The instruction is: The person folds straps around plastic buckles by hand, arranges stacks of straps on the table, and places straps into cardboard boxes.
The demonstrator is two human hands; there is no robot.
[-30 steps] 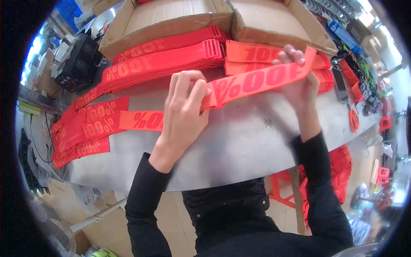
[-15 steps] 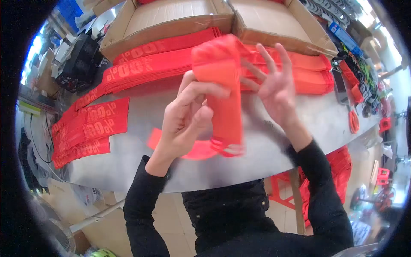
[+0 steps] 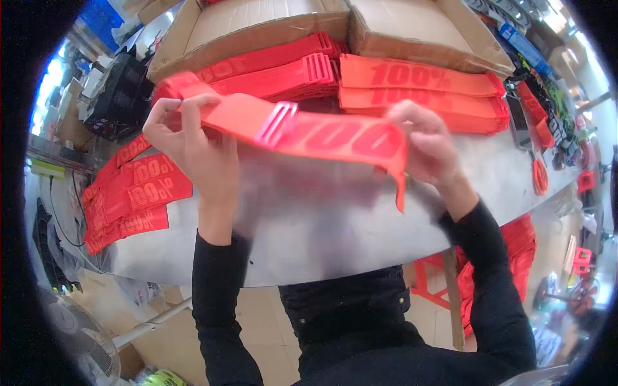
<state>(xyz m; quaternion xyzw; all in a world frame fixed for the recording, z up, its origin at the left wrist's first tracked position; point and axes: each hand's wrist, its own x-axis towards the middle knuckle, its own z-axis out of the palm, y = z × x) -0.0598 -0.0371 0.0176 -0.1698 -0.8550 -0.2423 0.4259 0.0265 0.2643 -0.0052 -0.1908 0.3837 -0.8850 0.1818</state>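
Strap (image 3: 322, 134), red-orange elastic printed with "100" and fitted with a pale pink slider buckle (image 3: 277, 123), stretched level between both hands above the grey counter (image 3: 335, 231), not touching it. Best handled by keeping an even pull from both ends so the band lies flat and the print reads straight, with the buckle kept square across the width rather than skewed, and the loose tail at the right end kept from folding under. Behind, on the counter: open cardboard boxes (image 3: 257, 26) along the far edge, then long stacks of the same red straps (image 3: 270, 67) in front of them, a neater pile of orange ones printed "100%" (image 3: 418, 90) to the right, and a fan of flat printed pieces (image 3: 135, 193) at the near left. Left hand (image 3: 193, 151) raised, fingers curled and closed around the bunched left end of the strap, thumb and forefinger pinching at the top. Right hand (image 3: 428, 145) closed on the right end, fingers wrapped over the band, with a short tail (image 3: 400, 183) hanging down just inside the grip. Neither hand open; both gripping the one strap, well apart from each other. Some motion blur below the strap, so finer finger placement cannot be told.
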